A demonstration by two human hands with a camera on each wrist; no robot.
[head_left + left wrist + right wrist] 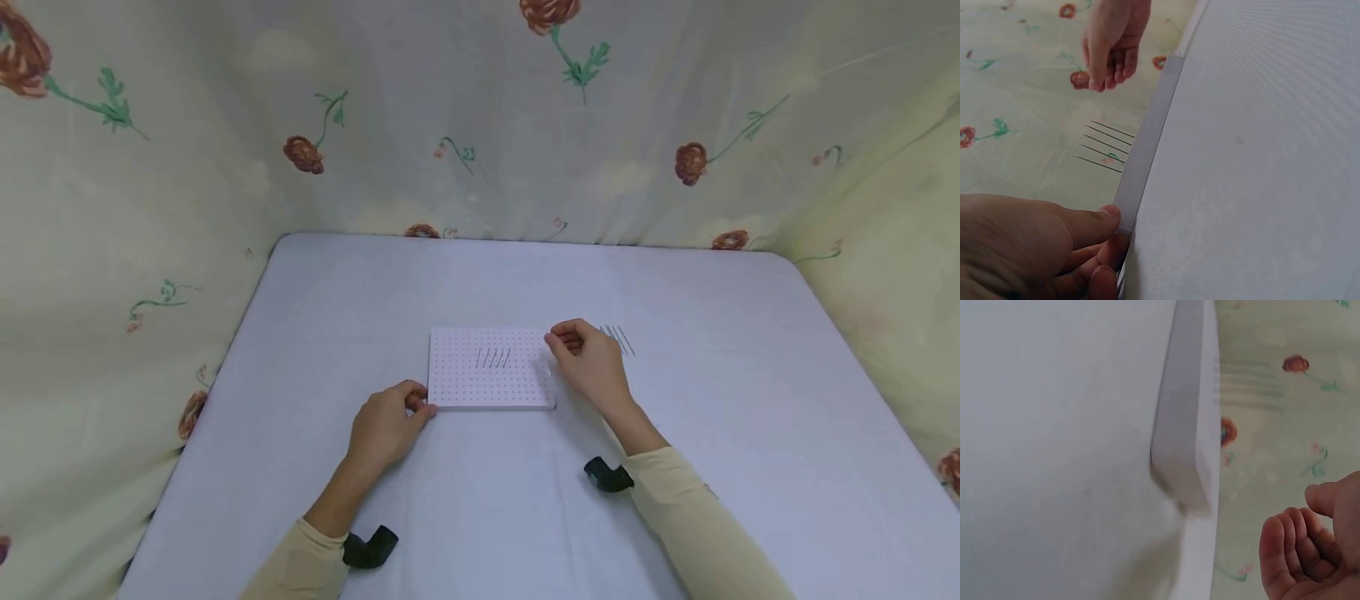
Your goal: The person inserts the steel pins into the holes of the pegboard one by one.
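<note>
A white board (491,387) dotted with rows of small holes lies on the table. Several thin dark pins (492,358) stand in its middle and show beyond its edge in the left wrist view. With its thumb on the side edge, my left hand (390,423) grips the board's near left corner. My right hand (592,362) hovers by the far right corner, its fingers loosely curled and nothing visible between them. In the right wrist view, the thumb is apart from the curled fingers (1279,544). More loose thin pins (618,340) lie just past the right hand, partly hidden by it.
The table (360,292) is covered in white cloth. Floral curtains (480,108) surround it at the back and both sides. Black wrist mounts (607,475) stick out from both sleeves, above the table's front part.
</note>
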